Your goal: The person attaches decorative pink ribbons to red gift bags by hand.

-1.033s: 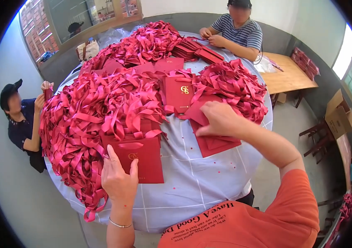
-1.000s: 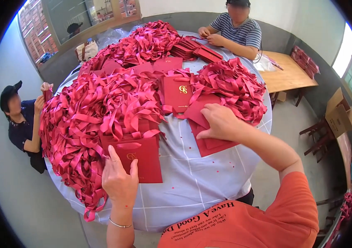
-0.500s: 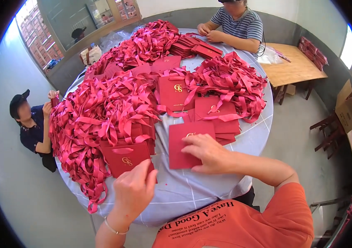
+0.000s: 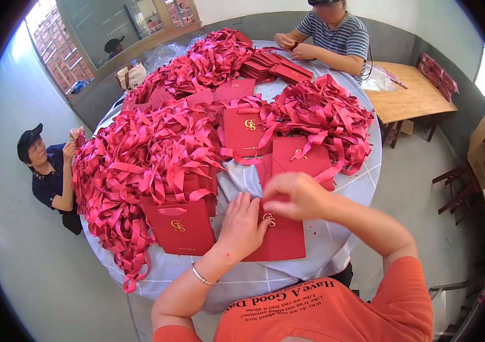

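A flat red paper bag [image 4: 276,242] with a gold emblem lies in front of me on the table. My left hand [image 4: 239,228] rests along its left edge, fingers stretched out and flat. Over the bag's top edge, my right hand [image 4: 296,196] is closed with its fingers curled in a pinch; what they hold is hidden. To the left, another red bag [image 4: 179,228] with a pink ribbon handle leans at the front of a stack. Beyond my right hand lie more red bags [image 4: 299,153] with ribbons across them.
A large heap of ribbon-handled bags [image 4: 139,159] covers the table's left; another ribbon heap [image 4: 328,114] lies right. White cloth [image 4: 345,199] covers the table. One person [image 4: 48,165] works at left, another [image 4: 333,40] at the far side. A wooden table [image 4: 408,97] stands behind.
My left hand has moved right onto the bag's left edge. My right hand has curled its fingers at the bag's top. The bag has come nearer to me.
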`<move>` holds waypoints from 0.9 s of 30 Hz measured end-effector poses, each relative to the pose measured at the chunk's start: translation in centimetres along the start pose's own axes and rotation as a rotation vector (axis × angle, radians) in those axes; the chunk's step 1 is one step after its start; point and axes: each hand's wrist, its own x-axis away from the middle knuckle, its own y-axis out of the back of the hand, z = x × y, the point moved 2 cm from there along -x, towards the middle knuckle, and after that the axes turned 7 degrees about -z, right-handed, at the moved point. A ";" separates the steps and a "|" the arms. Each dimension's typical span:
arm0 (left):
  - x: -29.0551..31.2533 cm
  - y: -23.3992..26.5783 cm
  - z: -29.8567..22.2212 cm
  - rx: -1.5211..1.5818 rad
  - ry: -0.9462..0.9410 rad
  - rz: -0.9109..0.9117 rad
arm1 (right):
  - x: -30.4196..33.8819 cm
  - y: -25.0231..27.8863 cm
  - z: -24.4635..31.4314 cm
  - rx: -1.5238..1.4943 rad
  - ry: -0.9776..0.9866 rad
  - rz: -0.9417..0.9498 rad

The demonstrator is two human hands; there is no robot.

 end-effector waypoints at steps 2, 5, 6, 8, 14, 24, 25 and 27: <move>0.4 -0.5 0.0 0.021 -0.007 0.013 | -3.4 -0.6 -1.8 0.193 -0.003 -0.050; 0.2 -0.5 -0.3 -0.099 -0.056 -0.008 | -8.4 -2.6 -4.4 0.475 -0.184 -0.065; 0.1 -0.4 -0.4 -0.104 -0.074 -0.016 | -9.6 -3.3 -5.1 0.484 -0.188 -0.068; 0.0 -0.3 -0.5 -0.105 -0.093 -0.033 | -11.7 -4.4 -6.1 0.614 -0.287 0.019; 0.4 0.3 0.0 -0.094 -0.100 -0.076 | -12.6 -6.0 -5.2 0.281 -0.120 0.448; 0.5 1.1 0.2 -0.070 -0.058 -0.004 | -14.2 3.2 -14.7 0.821 -0.225 0.029; 0.2 0.9 -0.2 -0.056 -0.074 0.002 | -13.9 5.0 -16.2 0.914 -0.159 -0.003; 0.3 0.9 -0.2 -0.067 -0.072 -0.006 | -14.1 6.6 -16.5 0.995 -0.223 0.003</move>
